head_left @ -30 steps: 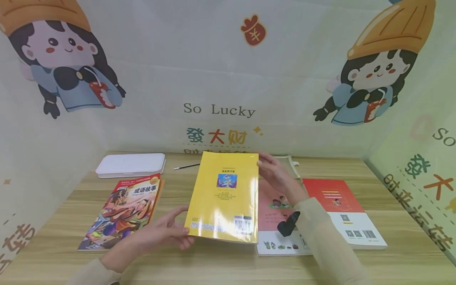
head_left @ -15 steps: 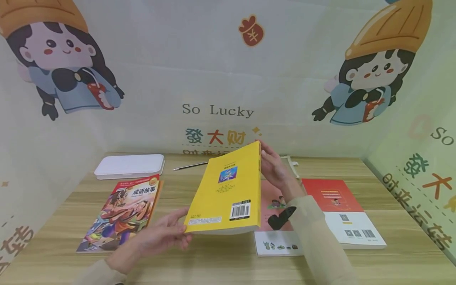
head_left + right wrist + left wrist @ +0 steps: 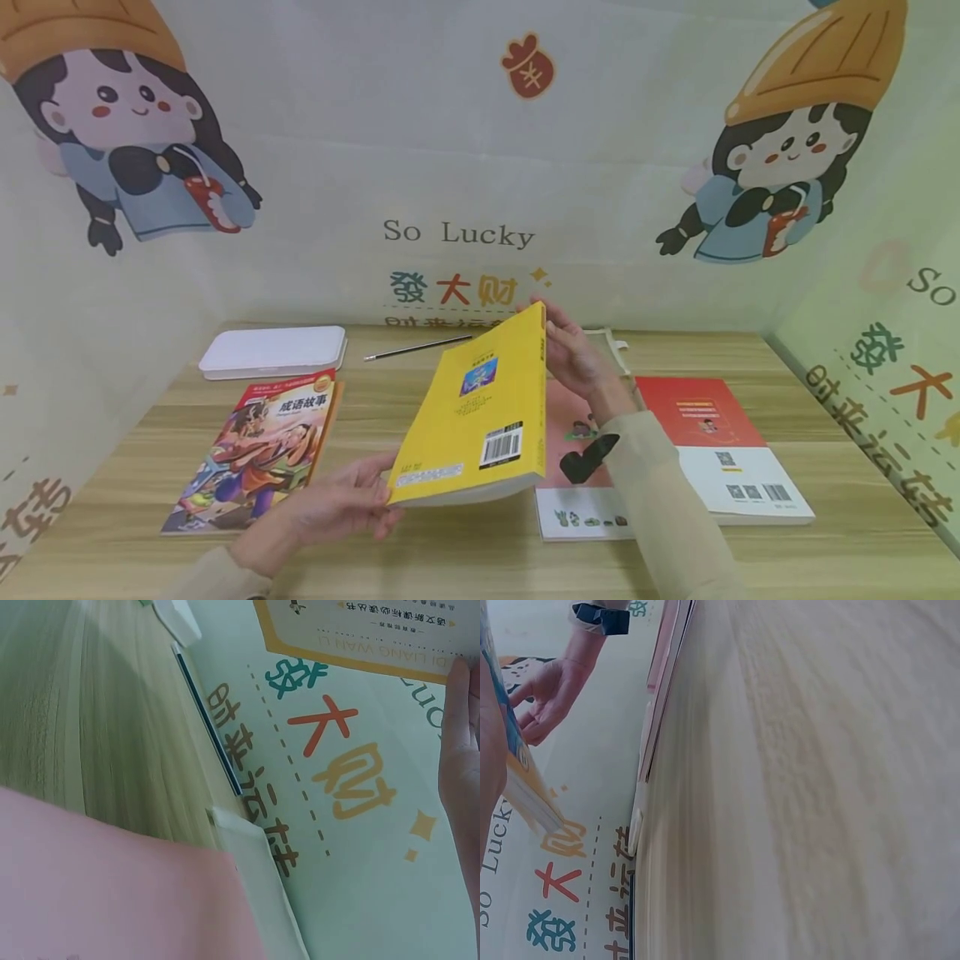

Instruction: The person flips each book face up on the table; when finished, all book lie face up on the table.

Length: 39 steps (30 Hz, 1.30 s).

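Observation:
A yellow paperback book (image 3: 468, 417) is held up over the table, tilted, its back cover with a blue picture and barcode facing the head camera. My left hand (image 3: 337, 504) pinches its lower left corner, thumb on the cover. At the upper right, my right hand (image 3: 577, 358) holds the spine side, most of its fingers hidden behind the book. The right wrist view shows part of the other cover (image 3: 352, 637), pale with a yellow border, with a finger of the right hand (image 3: 459, 742) against it.
A colourful storybook (image 3: 255, 454) lies at left below a white case (image 3: 273, 350). A pencil (image 3: 416, 348) lies behind the held book. To the right are a pink-and-white book (image 3: 558, 467), a red-and-white book (image 3: 723, 417) and a pale flat pouch (image 3: 611, 350). A printed cloth backdrop (image 3: 322, 200) stands behind.
The yellow book has turned from nearly facing the camera to a slant, showing its spine and bottom page edges. Both hands keep hold; the right hand has shifted slightly up along the spine side.

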{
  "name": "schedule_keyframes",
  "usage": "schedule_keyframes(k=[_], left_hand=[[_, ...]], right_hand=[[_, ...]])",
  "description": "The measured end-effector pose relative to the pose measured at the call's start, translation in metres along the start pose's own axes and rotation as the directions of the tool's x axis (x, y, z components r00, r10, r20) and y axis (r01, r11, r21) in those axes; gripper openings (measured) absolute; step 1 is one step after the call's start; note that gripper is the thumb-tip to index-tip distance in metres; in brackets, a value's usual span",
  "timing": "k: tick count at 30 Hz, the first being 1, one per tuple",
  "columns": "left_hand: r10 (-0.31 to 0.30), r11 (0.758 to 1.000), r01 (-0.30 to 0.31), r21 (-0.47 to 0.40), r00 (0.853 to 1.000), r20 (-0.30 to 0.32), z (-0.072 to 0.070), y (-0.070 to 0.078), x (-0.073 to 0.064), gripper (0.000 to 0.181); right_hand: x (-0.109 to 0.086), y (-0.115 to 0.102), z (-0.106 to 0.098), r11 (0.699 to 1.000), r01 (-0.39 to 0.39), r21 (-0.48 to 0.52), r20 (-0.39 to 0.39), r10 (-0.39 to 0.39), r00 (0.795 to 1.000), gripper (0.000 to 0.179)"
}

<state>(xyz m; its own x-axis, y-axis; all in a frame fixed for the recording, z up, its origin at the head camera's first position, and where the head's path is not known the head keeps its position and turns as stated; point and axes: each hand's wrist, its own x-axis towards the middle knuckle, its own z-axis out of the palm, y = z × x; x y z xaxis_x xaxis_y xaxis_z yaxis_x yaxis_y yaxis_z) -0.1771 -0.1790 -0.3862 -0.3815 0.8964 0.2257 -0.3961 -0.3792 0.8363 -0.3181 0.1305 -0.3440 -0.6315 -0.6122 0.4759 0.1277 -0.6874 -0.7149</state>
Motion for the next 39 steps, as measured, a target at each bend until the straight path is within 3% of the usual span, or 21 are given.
schedule_keyframes(k=[11,14,17,21,28,35,39], left_hand=[[-0.025,1.0,0.026,-0.017,0.999,0.027,-0.001,-0.001,0.001,0.045],[-0.035,0.999,0.035,0.01,0.999,-0.013,0.0,0.0,0.0,0.045],[-0.013,0.997,0.022,0.077,0.994,-0.112,0.0,0.002,-0.003,0.044],[0.055,0.985,-0.015,0.17,0.97,-0.237,0.0,0.006,-0.007,0.041],[0.121,0.971,-0.044,0.235,0.937,-0.327,0.001,0.008,-0.009,0.035],[0.138,0.972,-0.023,0.233,0.862,-0.488,0.002,0.01,-0.01,0.023],[0.154,0.964,-0.014,0.265,0.843,-0.516,0.005,0.014,-0.009,0.026]], right_hand=[[-0.003,-0.005,0.0,0.997,0.013,-0.07,-0.001,-0.013,1.0,0.026],[-0.004,-0.007,0.001,0.996,0.023,-0.081,-0.009,-0.024,1.0,0.024],[-0.004,-0.011,0.001,0.995,0.051,-0.086,0.001,-0.051,0.999,0.023],[-0.004,-0.014,-0.001,0.991,0.086,-0.099,0.007,-0.086,0.996,0.021],[-0.008,-0.018,-0.002,0.988,0.098,-0.118,-0.062,-0.105,0.992,0.019],[-0.01,-0.02,0.0,0.982,0.083,-0.169,-0.131,-0.106,0.986,0.019],[-0.01,-0.022,0.002,0.974,0.073,-0.213,-0.164,-0.11,0.98,0.015]])
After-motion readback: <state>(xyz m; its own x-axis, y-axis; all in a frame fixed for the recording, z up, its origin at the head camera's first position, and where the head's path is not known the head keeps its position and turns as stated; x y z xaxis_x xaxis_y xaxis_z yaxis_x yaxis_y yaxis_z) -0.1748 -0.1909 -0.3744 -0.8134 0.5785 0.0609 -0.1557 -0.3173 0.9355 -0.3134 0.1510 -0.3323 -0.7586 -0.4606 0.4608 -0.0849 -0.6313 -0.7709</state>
